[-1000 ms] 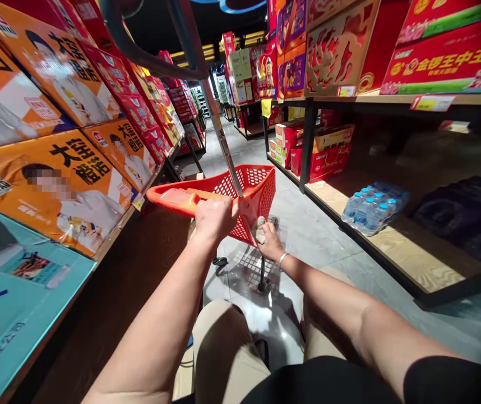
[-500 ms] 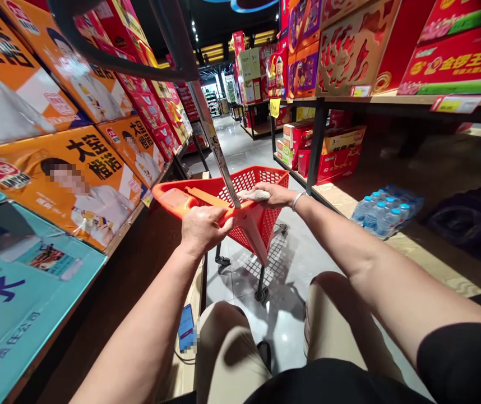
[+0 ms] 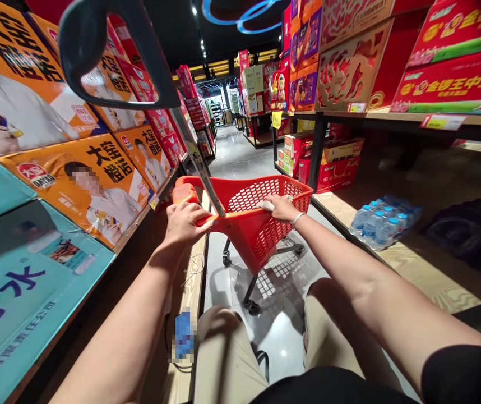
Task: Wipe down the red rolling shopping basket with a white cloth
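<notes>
A red plastic shopping cart (image 3: 244, 238) with a perforated basket stands in front of me, at an angle. My left hand (image 3: 186, 221) is closed over the rim at its near left corner, beside the metal post (image 3: 207, 182). That post rises to a dark loop handle (image 3: 118, 105) at upper left. With my right hand (image 3: 282, 208) I press a crumpled whitish cloth (image 3: 267, 206) against the basket's near rim. Part of the cloth is hidden under the fingers.
Stacked orange cartons (image 3: 81, 185) and a teal carton (image 3: 34, 292) line the left shelf. A phone (image 3: 184, 335) lies low on its wooden ledge. On the right, shrink-wrapped water bottles (image 3: 381, 221) sit on the bottom shelf below red boxes (image 3: 451, 84). The aisle floor (image 3: 234, 148) runs ahead.
The cart has swung round, its basket now turned more to the right. My left hand has shifted left along with the corner, the right hand slightly right with the cloth. The view has tilted up.
</notes>
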`<state>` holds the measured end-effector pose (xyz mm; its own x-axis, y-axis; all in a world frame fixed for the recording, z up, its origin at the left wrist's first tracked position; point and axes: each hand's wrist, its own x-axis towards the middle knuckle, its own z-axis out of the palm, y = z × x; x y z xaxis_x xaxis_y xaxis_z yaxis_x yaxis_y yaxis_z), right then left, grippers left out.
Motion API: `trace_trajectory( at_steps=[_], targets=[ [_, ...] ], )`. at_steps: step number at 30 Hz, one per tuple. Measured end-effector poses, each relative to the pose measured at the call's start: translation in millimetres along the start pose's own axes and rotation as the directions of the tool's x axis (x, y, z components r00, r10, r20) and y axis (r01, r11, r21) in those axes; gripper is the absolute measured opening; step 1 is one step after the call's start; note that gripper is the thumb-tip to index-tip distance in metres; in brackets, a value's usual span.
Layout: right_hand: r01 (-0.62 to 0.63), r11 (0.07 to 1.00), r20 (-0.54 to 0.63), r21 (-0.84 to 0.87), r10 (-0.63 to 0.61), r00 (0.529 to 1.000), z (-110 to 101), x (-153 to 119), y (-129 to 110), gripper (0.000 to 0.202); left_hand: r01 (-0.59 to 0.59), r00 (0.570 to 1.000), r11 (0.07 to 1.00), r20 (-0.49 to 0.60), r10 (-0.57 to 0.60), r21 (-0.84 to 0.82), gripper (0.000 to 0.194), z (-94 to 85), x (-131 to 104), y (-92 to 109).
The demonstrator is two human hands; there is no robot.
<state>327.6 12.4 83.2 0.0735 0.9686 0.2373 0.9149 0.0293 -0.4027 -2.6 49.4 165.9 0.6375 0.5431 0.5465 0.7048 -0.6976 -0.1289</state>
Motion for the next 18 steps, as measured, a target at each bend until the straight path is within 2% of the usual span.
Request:
trace_trajectory(
  at_steps=[5, 8, 10, 13, 15, 16, 18],
  targets=[
    [-0.085, 0.99, -0.061, -0.11, 0.078, 0.995, 13, -23, -30, 0.046, 0.182, 0.981, 0.981, 0.06, -0.186, 0.067, 0.035, 14.3, -5, -3],
    [-0.067, 0.989, -0.057, -0.133, 0.06, 0.997, 16, -34, -48, 0.047, 0.324, 0.943, 0.945, 0.072, -0.326, 0.033, 0.043, 21.8, -3, -4],
    [-0.066, 0.994, -0.044, -0.09, 0.062, 0.997, 16, -36, -60, 0.046, 0.404, 0.912, 0.915, 0.071, -0.403, 0.001, 0.042, 22.7, 1, -7],
    [-0.058, 0.996, 0.025, 0.062, 0.057, 0.998, 12, -28, -81, 0.031, 0.489, 0.871, 0.871, 0.067, -0.486, -0.038, 0.038, 21.4, 5, -13],
    [-0.027, 0.964, 0.116, 0.264, -0.004, 0.993, 10, -14, -101, 0.022, 0.53, 0.848, 0.845, 0.048, -0.528, -0.068, 0.037, 21.9, 6, -18],
    [-0.015, 0.919, 0.171, 0.393, -0.057, 0.984, 11, -5, -113, 0.02, 0.547, 0.837, 0.833, 0.043, -0.546, -0.083, 0.036, 22.8, 5, -20],
    [-0.025, 0.761, 0.254, 0.649, -0.185, 0.949, 14, 13, -138, 0.019, 0.576, 0.817, 0.81, 0.048, -0.574, -0.108, 0.037, 25.5, 2, -24]
  ],
)
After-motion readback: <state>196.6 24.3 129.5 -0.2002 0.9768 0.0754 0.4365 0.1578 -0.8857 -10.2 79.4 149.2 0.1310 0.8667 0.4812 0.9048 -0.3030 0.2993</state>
